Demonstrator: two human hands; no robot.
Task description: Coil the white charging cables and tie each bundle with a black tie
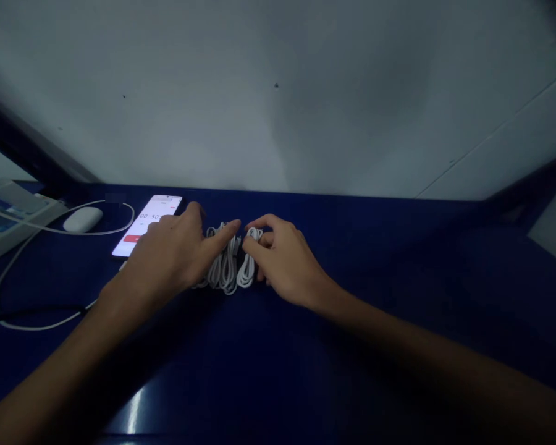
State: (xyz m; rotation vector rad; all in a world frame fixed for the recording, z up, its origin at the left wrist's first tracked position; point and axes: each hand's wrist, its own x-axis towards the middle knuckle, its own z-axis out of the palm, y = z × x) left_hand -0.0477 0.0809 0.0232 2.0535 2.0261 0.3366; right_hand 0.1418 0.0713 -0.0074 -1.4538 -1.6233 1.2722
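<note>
Lit phone (147,217) on blue tabletop (259,371); grey wall (204,111).

Glossy tabletop (269,371) (catches light); smooth, plastic-looking cables (229,272)

Desk-like workspace: blue tabletop (269,371) against a pale wall (352,99)

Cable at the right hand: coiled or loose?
Coiled. The white cable shows narrow, bundled loops at the right hand.
</note>
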